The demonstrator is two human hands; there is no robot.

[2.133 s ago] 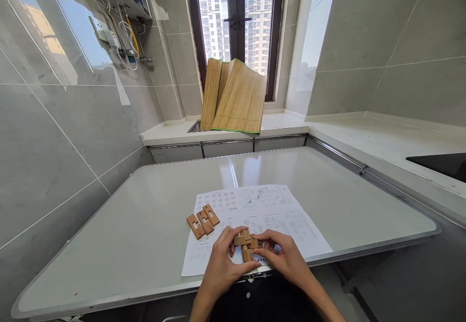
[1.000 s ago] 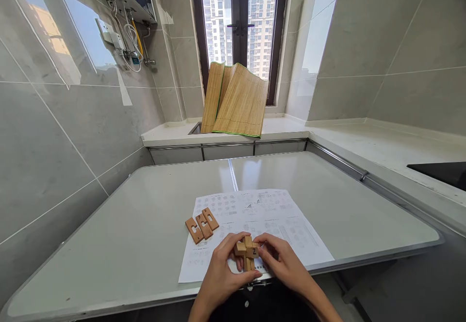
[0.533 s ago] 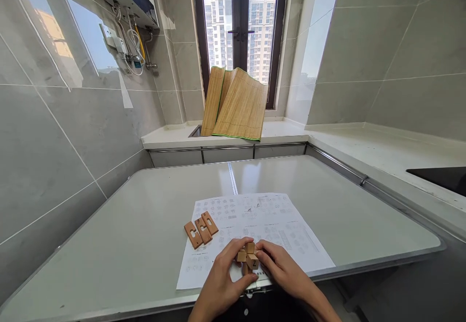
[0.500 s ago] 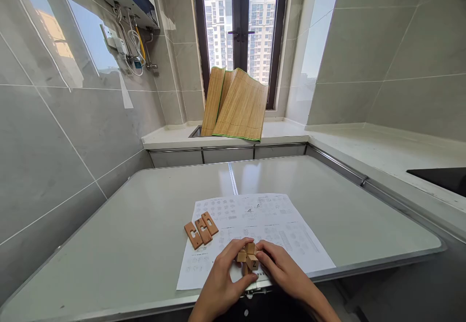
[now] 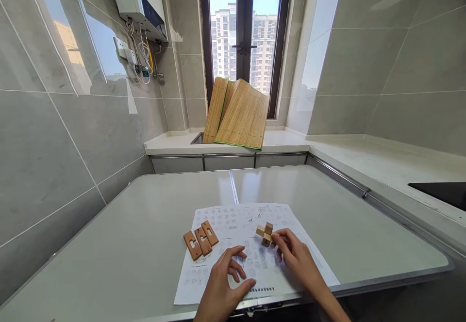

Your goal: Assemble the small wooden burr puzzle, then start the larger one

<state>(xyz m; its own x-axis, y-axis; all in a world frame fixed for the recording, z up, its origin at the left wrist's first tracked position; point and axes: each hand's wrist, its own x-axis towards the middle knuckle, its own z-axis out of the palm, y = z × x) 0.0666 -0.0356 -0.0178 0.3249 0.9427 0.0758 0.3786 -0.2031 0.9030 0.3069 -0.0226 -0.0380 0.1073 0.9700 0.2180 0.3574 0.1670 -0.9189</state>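
Note:
A wooden burr puzzle (image 5: 267, 235) of pale interlocked blocks, one face marked with a dark character, is over the right part of the printed sheet (image 5: 236, 276). My right hand (image 5: 294, 256) pinches the puzzle by its right end between thumb and fingers. Whether the puzzle touches the paper I cannot tell. Lower and to the left, my left hand (image 5: 227, 281) is open with curved fingers, holding nothing above the sheet. Three flat brown wooden pieces with cut-out slots and dark marks, among them the leftmost slotted piece (image 5: 190, 244), lie side by side at the sheet's left edge.
The white folding table (image 5: 138, 244) has a seam down its middle. A bamboo mat (image 5: 243, 116) leans by the window on the counter (image 5: 284, 137) behind it. A water heater (image 5: 138, 4) hangs on the left wall.
Both hands were around the puzzle near the table's front edge. The left hand has let go, and the right has moved the puzzle forward and right. The camera view has tilted up slightly.

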